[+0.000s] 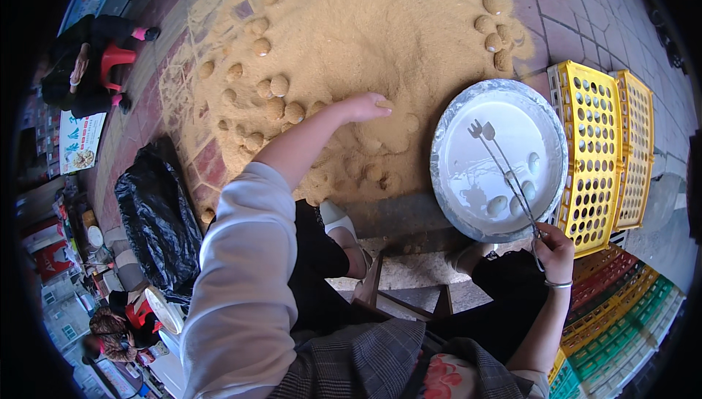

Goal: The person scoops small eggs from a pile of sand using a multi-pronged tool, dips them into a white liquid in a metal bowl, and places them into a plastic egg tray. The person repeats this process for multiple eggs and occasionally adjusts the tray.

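My left hand (366, 107) reaches over a wide heap of tan, husk-like grains (378, 31). Its fingers are curled and partly hidden, so I cannot tell whether it holds some of the grains. Left of it lie several round grain-coated eggs (278, 85), some with pale patches showing. My right hand (554, 251) grips metal serving tongs (507, 171) with one forked tip and one spoon-like tip. The tongs reach over a round basin (445, 201) of whitish liquid. Several pale eggs (497, 205) sit in this liquid near the tongs.
Yellow perforated plastic crates (595, 163) stand right of the basin, with stacked coloured crates (620, 311) below them. More coated eggs (493, 42) lie at the heap's right edge. A black plastic bag (156, 218) is at left. Two people (77, 67) sit at far left.
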A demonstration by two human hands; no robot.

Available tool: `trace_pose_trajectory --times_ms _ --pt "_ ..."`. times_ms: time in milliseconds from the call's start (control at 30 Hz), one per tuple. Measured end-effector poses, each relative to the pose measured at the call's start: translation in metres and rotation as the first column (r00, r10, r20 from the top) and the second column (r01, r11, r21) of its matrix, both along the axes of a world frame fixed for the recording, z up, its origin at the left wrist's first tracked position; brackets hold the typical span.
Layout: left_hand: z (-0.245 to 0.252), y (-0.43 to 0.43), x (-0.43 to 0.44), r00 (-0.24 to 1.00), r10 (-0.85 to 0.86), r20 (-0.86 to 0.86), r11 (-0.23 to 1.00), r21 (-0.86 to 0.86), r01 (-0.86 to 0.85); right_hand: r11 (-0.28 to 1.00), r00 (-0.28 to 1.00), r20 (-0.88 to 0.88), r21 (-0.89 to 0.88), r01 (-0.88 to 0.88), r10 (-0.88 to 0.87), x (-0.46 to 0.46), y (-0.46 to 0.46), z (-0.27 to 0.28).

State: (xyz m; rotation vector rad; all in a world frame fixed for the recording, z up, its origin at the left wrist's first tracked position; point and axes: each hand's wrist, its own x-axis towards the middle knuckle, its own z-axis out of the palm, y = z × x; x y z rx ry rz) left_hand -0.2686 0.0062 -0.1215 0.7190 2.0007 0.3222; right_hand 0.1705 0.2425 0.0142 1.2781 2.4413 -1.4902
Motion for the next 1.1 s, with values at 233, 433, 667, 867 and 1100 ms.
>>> trace_pose_trajectory --times_ms 233,433,667,867,1100 --pt "0.044 0.006 -0.021 0.979 -0.200 -0.048 0.971 -0.146 0.192 0.995 0.998 0.045 0.090 -0.046 0.042 0.002 0.001 0.002" --pt "0.005 0.005 -0.041 0.691 -0.131 -0.710 0.977 0.027 0.212 0.998 0.998 0.052 0.044 -0.041 0.039 0.001 0.006 -0.007" --pt "-0.023 -0.014 -0.065 0.714 -0.405 -0.571 0.914 -0.228 0.336 1.000 0.994 0.104 0.000 -0.010 0.010 -0.012 0.009 -0.012" --pt "0.023 -0.080 -0.088 0.791 -0.589 -0.166 0.779 -0.377 0.501 0.999 0.995 0.095 0.027 -0.035 0.032 -0.019 0.007 -0.010" --pt "0.023 -0.100 -0.109 0.829 -0.214 -0.516 0.977 -0.116 0.180 0.999 0.991 0.131 0.027 -0.029 0.025 -0.020 0.014 -0.010"
